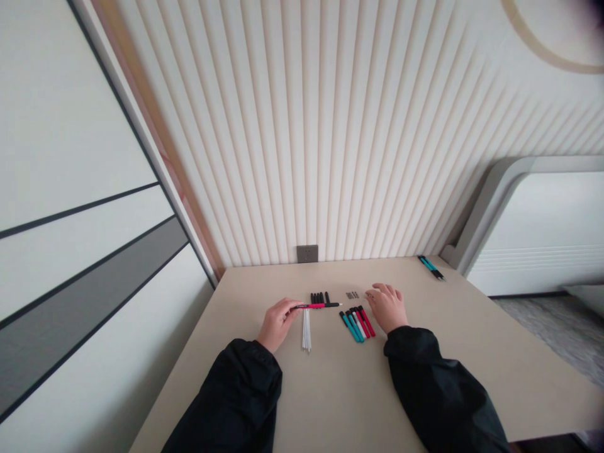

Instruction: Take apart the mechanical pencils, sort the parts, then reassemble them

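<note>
Centrally, a red pen [317,306] with a black tip is held level above the bench [330,390], pinched at its rear end by the fingers of the left hand [278,322]; its tip is pointed to the right. Just below the pen, a bundle of thin white refills [306,329] is laid on the bench, running toward the person. Just behind the pen, a short row of black caps [319,297] is set side by side.

The right hand [387,306] is rested palm down on the bench, fingers loosely spread and nothing seen gripped; its fingertips are placed near a small group of grey parts [352,294], too small to be told apart. Between the two hands, a row of pen barrels [357,323] in teal, white and red is lined up at a slant, just beside the right hand.

Both forearms are covered by black sleeves [236,396]. Well apart, at the far right corner of the bench, two teal pens [430,266] are laid together. A grey wall socket [307,253] is fixed at the foot of the ribbed wall panel [330,126] behind the bench.
</note>
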Tool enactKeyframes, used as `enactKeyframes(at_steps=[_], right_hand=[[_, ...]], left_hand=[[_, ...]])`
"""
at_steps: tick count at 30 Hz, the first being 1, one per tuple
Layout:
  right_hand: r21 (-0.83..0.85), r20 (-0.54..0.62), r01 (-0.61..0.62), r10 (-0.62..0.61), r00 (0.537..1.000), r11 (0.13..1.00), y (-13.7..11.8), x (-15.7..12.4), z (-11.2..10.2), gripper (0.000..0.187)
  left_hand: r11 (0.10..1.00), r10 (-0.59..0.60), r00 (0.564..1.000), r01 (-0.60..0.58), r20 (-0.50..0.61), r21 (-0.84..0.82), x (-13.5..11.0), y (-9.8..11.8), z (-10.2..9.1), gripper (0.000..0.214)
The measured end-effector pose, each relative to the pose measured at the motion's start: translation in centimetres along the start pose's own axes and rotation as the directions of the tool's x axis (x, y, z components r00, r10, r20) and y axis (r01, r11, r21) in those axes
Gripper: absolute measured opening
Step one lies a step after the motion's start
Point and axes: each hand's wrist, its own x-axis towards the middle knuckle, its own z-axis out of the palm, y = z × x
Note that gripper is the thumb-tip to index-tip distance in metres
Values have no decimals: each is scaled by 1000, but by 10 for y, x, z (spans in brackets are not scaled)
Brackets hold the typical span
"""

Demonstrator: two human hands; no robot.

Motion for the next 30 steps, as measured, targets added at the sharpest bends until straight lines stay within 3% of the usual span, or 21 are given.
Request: enactKeyframes(at_steps=[3,6,10,16,19,21,30], right_hand=[[79,-80,27,-20,997,997,-1,2,-4,18],[292,-159,65,-18,987,954,-15,1,-12,20],[662,-128,56,39,991,747,-45,-8,-19,28],[873,80,-126,117,990,471,-62,-15,-17,36],[937,179,-205,117,977,283,-58,-13,-13,42],[949,211,-230,109,971,214,-58,-13,-10,44],[935,331,-333,34,943,119,-63,-20,3,45]], left_hand=[[1000,5,1000,-5,3,6,0,0,0,19],[1000,12,1000,-12,-8,16,1,0,0,20],[1000,12,1000,-11,-20,19,1,1,-1,20],[1000,-3,1000,3,-18,4,1,2,-1,20],[1000,-15,1000,15,-8,3,0,0,-1,20],[1000,-22,1000,22,-14,6,0,-1,-1,20],[1000,-23,999,23,-31,8,1,1,-2,19]])
